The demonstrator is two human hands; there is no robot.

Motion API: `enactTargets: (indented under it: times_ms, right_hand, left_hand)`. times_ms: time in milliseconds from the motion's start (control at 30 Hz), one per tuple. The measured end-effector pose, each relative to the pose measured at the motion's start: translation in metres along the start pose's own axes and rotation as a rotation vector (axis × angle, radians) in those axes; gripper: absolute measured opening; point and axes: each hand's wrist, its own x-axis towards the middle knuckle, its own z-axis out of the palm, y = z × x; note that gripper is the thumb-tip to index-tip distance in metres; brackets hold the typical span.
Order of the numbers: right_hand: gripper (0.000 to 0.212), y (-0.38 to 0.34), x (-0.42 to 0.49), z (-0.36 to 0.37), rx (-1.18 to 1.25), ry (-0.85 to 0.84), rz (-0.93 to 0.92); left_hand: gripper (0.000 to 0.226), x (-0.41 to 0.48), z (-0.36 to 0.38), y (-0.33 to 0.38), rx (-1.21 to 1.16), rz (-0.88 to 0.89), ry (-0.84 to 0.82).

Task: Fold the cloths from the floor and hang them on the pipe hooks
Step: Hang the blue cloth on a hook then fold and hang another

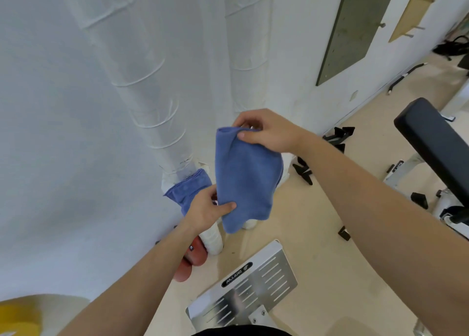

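A folded blue cloth (245,181) hangs in the air in front of two white wrapped pipes (157,102). My right hand (264,130) pinches its top edge. My left hand (205,211) grips its lower left edge between thumb and fingers. A second blue cloth (187,188) hangs low on the left pipe, just behind my left hand. The hook that holds it is hidden.
A metal footplate (253,285) of a gym machine lies on the beige floor below my hands. A black padded bench (436,143) stands at the right. Red round weights (193,257) sit by the pipe base. Black dumbbell handles (304,170) lie near the wall.
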Motion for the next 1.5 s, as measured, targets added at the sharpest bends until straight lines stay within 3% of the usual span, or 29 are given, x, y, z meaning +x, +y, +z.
enactTargets:
  times_ms: [200, 300, 467, 667, 867, 967, 1100, 1267, 1500]
  right_hand:
    - [0.009, 0.026, -0.008, -0.026, -0.098, 0.301, 0.169]
    - [0.008, 0.054, -0.020, -0.023, -0.155, 0.395, 0.280]
    - [0.015, 0.095, -0.044, 0.007, -0.097, 0.510, 0.466]
    - [0.014, 0.089, -0.040, 0.043, -0.075, 0.540, 0.415]
    - [0.013, 0.092, -0.038, 0.044, -0.225, 0.584, 0.385]
    - [0.017, 0.104, -0.040, 0.051, -0.330, 0.543, 0.478]
    - [0.021, 0.111, -0.045, 0.062, -0.258, 0.502, 0.575]
    - [0.014, 0.100, -0.050, 0.087, -0.073, 0.511, 0.559]
    - [0.009, 0.079, -0.044, 0.133, 0.037, 0.385, 0.499]
  left_hand:
    - [0.030, -0.014, -0.012, -0.020, -0.002, -0.121, 0.018]
    - [0.010, -0.016, -0.032, -0.019, -0.139, -0.197, 0.169]
    - [0.025, -0.009, -0.066, -0.013, -0.454, -0.211, 0.458]
    - [0.021, -0.001, -0.049, -0.003, -0.067, -0.230, 0.773]
    - [0.024, -0.001, -0.054, -0.019, 0.207, -0.223, 0.732]
    - [0.029, 0.002, -0.053, -0.017, 0.120, -0.259, 0.741]
    - [0.029, 0.009, -0.043, -0.016, -0.001, -0.306, 0.702]
    - [0.022, 0.018, -0.012, -0.012, -0.095, -0.338, 0.571]
    - [0.031, 0.025, 0.033, 0.002, -0.206, -0.348, 0.413]
